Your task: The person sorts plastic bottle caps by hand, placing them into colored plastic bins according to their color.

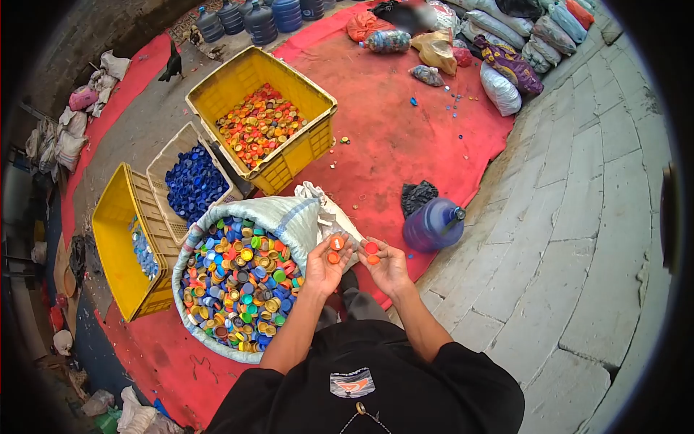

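Note:
My left hand (324,269) is turned palm up, its fingers curled round orange bottle caps (333,257). Close beside it, my right hand (389,273) holds red-orange bottle caps (371,248) between thumb and fingers. Both hands are in front of my body, just right of a big woven sack (289,211). Mixed bottle caps (242,278) of many colours fill the sack up to its rolled rim. Past the sack stands a yellow crate (303,155) with orange and red caps in it. A whitish crate (155,170) contains dark blue caps.
Another yellow crate (116,239), at left, contains light blue caps. A blue water jug (432,226) lies near the grey block wall (549,253) at right. Red sheeting (383,130) covers much of the ground. Stuffed sacks (500,90) and more jugs (260,23) line the back.

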A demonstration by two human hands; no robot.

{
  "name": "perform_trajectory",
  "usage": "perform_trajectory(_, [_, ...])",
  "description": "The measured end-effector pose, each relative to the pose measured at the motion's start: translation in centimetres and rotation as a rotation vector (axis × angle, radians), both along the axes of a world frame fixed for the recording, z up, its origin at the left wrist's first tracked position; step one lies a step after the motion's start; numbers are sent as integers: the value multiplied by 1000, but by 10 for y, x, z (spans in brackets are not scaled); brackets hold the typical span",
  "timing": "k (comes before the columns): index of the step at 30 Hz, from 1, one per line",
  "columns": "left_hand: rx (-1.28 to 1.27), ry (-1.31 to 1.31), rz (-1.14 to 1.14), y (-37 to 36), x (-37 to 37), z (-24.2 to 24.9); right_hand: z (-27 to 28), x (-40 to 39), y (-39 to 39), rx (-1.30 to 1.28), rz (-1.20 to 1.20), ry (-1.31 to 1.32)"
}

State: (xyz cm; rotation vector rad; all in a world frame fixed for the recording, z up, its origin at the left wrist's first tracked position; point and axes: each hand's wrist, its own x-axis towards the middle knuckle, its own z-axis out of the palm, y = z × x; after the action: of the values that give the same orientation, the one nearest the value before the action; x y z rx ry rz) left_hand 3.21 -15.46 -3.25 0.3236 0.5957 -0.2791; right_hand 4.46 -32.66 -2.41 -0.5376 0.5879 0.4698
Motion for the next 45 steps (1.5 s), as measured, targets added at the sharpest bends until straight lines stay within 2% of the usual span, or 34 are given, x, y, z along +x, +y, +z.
perform_trajectory(6, [-32,129,114,-19,41,-13,-11,46,-7,14,107,-54])
perform_trajectory(13, [-18,143,225,3,81,-26,-17,95,10,-28,164,-70])
perform_trajectory(20, [-21,166,214,24,115,-17,-36,136,55,-124,206,-97])
perform_trajectory(21, [-12,134,198,35,130,-15,-33,153,68,-109,214,-180])
perform_trajectory(22, [-77,95,295,48,150,0,-27,175,83,-94,223,-264])
perform_trajectory(24, [-237,-174,449,85,185,48,35,213,113,254,133,-406])
perform_trajectory(26, [-281,-285,525,117,201,104,70,234,131,281,100,-461])
perform_trajectory(27, [-212,-292,528,126,202,117,81,235,134,202,111,-471])
perform_trajectory(29, [-44,-242,553,128,193,132,96,230,136,43,130,-491])
perform_trajectory(32, [91,-222,470,128,161,108,91,194,113,31,160,-406])
perform_trajectory(34, [141,-176,548,121,136,95,65,169,95,-71,236,-383])
perform_trajectory(38, [301,-193,473,122,81,52,0,115,62,-263,344,-286])
perform_trajectory(45, [507,-122,439,127,0,36,-22,44,49,-543,449,-211])
